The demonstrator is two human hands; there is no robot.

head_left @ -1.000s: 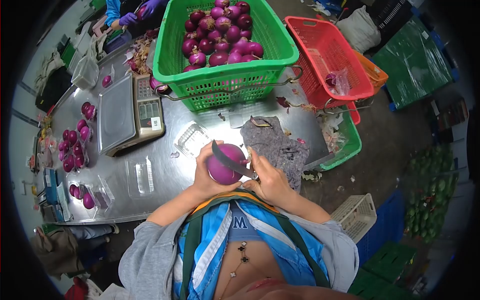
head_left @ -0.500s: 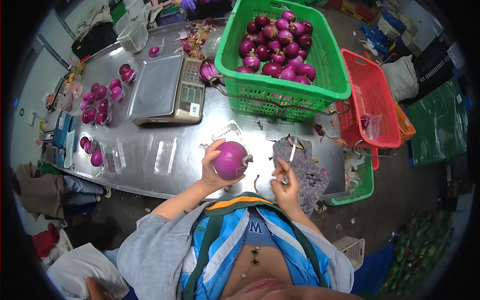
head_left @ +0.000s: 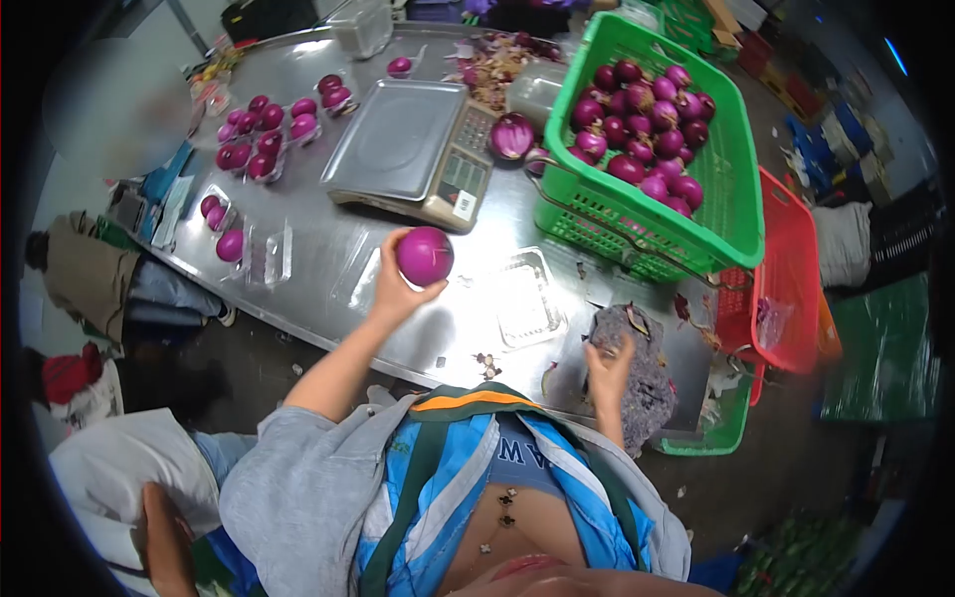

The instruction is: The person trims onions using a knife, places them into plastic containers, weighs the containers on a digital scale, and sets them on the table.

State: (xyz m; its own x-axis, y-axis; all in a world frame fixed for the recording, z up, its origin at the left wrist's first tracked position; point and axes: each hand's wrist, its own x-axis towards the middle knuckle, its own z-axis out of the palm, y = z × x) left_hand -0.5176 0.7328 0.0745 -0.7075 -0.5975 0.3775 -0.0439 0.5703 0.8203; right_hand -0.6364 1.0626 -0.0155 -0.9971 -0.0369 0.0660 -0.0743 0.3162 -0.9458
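My left hand [head_left: 398, 289] holds a large red onion [head_left: 425, 256] above the steel table, just in front of the scale [head_left: 396, 139]. Over the grey cloth [head_left: 637, 383] is my right hand [head_left: 609, 370], its fingers curled and apart, with no knife visible in it. Between the hands lies a clear plastic tray [head_left: 529, 298]. Onion scraps [head_left: 487, 366] rest near the table's front edge. Right of the scale sits another big onion [head_left: 512, 136].
A green crate [head_left: 652, 224] of onions stands at the table's right, beside a red crate [head_left: 786, 269]. Packed onions [head_left: 267, 142] lie at the left. Peelings [head_left: 494, 75] are piled behind the scale. A co-worker [head_left: 149, 448] is at the lower left.
The view has swung right. My left hand has carried the onion left toward the scale. The knife seen earlier in my right hand no longer shows, and that hand has moved over the cloth.
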